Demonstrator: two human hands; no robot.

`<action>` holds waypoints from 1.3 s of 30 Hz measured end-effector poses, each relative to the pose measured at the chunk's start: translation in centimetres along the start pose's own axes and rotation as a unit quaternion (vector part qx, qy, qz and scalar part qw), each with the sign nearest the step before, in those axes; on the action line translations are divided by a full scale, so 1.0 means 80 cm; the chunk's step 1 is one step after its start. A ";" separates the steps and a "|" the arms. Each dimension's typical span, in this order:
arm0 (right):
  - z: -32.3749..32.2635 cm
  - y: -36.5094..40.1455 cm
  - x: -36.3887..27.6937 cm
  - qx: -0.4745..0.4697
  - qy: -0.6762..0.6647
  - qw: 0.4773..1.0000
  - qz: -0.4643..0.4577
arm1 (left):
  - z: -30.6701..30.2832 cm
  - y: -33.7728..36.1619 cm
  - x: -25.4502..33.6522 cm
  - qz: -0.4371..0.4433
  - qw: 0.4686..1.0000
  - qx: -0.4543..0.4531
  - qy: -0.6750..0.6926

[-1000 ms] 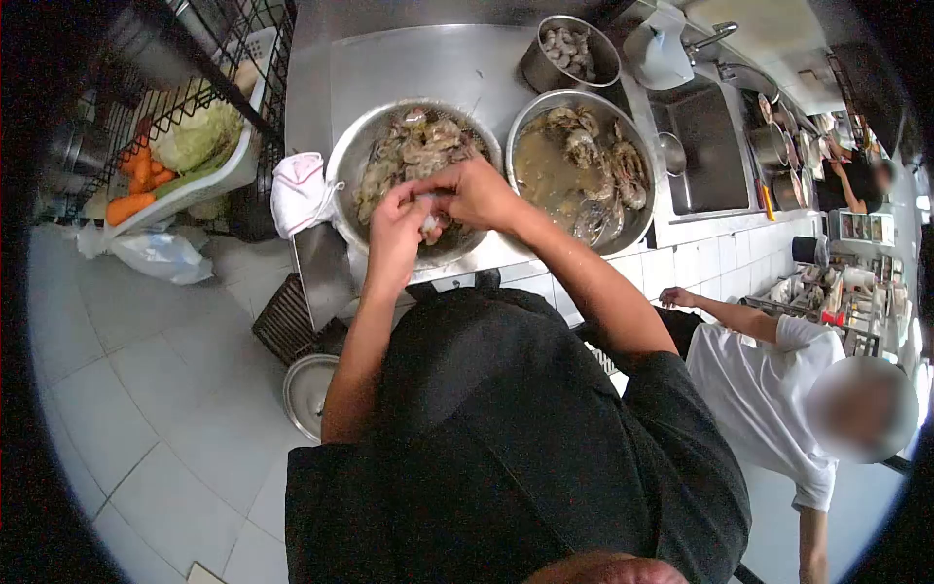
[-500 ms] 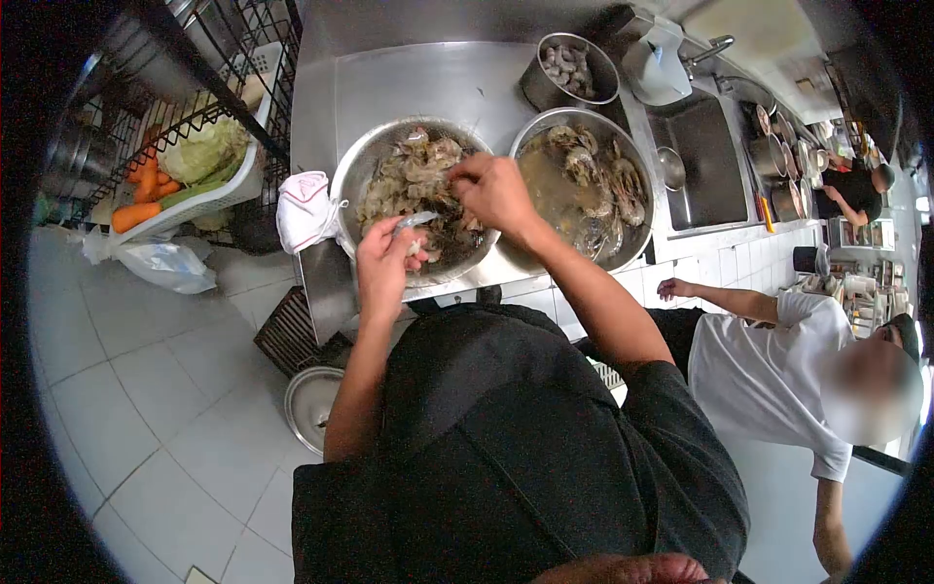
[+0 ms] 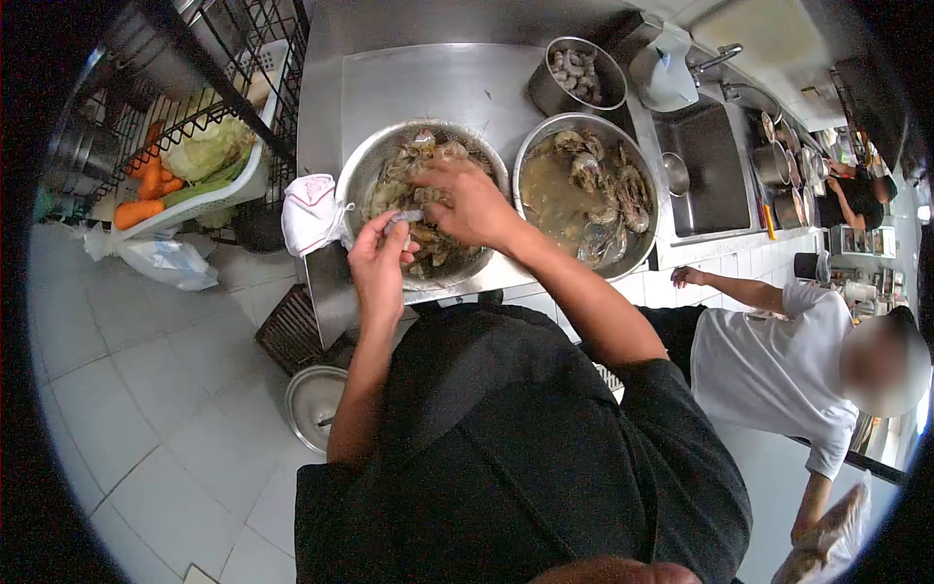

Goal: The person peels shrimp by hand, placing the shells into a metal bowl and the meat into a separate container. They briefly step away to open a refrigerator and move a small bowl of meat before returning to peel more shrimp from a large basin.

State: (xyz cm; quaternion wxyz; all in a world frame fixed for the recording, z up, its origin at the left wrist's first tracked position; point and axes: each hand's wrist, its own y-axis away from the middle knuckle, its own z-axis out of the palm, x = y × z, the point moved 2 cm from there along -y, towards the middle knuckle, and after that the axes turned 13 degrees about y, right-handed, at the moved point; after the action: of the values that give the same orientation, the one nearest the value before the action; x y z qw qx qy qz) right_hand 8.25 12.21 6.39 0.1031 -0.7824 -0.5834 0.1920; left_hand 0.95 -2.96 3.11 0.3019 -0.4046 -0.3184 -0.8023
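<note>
My left hand (image 3: 378, 260) is closed on a grey peeled shrimp (image 3: 405, 220) over the near left part of the left metal bowl (image 3: 352, 171). Over the same bowl, my right hand (image 3: 467, 202) has its fingers partly spread beside the shrimp; whether its fingertips grip anything is hidden. Shrimp shells and heads (image 3: 420, 156) fill the left bowl. Beside it, the right metal bowl (image 3: 653, 185) holds whole shrimp (image 3: 623, 190) in cloudy water. A smaller metal pot (image 3: 542, 88) behind contains grey shrimp (image 3: 576, 72).
A white cloth (image 3: 311, 214) lies at the counter's left corner. On the left are a vegetable basket (image 3: 238, 185) and a black wire rack (image 3: 282, 117). A sink (image 3: 696, 165) is to the right. A person in white (image 3: 759, 360) stands nearby; another person (image 3: 861, 200) is farther off.
My right hand has moved left, closer to my left hand and the shrimp. At the lower right, a plastic bag now shows by the white-shirted person's lower hand.
</note>
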 end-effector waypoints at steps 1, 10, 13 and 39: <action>-0.009 -0.002 -0.003 -0.065 -0.120 0.990 0.040 | 0.000 0.000 -0.001 -0.005 1.000 -0.009 -0.017; -0.061 -0.002 0.055 -0.190 -0.303 0.910 0.208 | 0.045 -0.006 -0.010 -0.042 0.994 -0.074 0.069; -0.105 -0.011 0.119 -0.103 -0.223 0.920 0.307 | 0.038 -0.007 -0.010 -0.051 0.995 -0.089 0.000; -0.002 0.166 0.197 -0.177 0.305 0.898 0.265 | 0.017 -0.010 -0.014 -0.063 0.985 -0.116 -0.112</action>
State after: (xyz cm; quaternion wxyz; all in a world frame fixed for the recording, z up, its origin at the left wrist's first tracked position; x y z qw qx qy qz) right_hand 23.79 23.26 -1.42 0.0812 -0.9334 -0.3192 -0.1423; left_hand 1.49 -1.19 2.60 0.1648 -0.5031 -0.2799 -0.8009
